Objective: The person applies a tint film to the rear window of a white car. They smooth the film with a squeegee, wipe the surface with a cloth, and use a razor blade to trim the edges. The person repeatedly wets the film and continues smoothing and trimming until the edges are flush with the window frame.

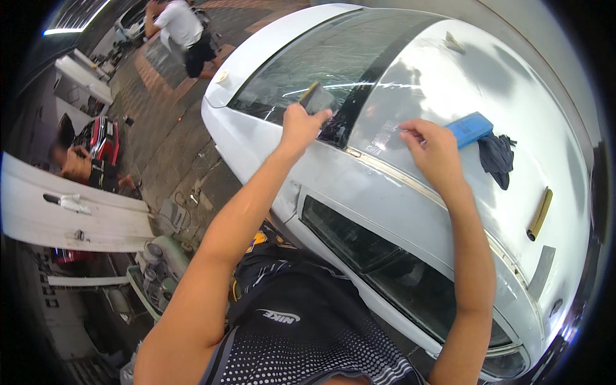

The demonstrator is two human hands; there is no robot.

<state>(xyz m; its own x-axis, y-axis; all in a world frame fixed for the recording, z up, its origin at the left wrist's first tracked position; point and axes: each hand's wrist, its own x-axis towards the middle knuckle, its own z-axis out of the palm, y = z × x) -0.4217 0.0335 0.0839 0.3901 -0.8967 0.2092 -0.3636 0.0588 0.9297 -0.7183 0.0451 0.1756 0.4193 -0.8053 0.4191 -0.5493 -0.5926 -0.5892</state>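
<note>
My left hand grips a dark flat block with a yellowish edge over the streaked, wet-looking rear glass of a white car, near the glass's dark border. My right hand is over the pale, patchy roof, fingers loosely curled and apart, with nothing visible in them. Beside it, partly hidden, a blue block lies on the roof next to a crumpled dark grey cloth.
A yellowish tube and grey strip lie on the roof. A white panel and green wheeled machine stand left. A person in white shirt and a shirtless person are farther off, near a red car part.
</note>
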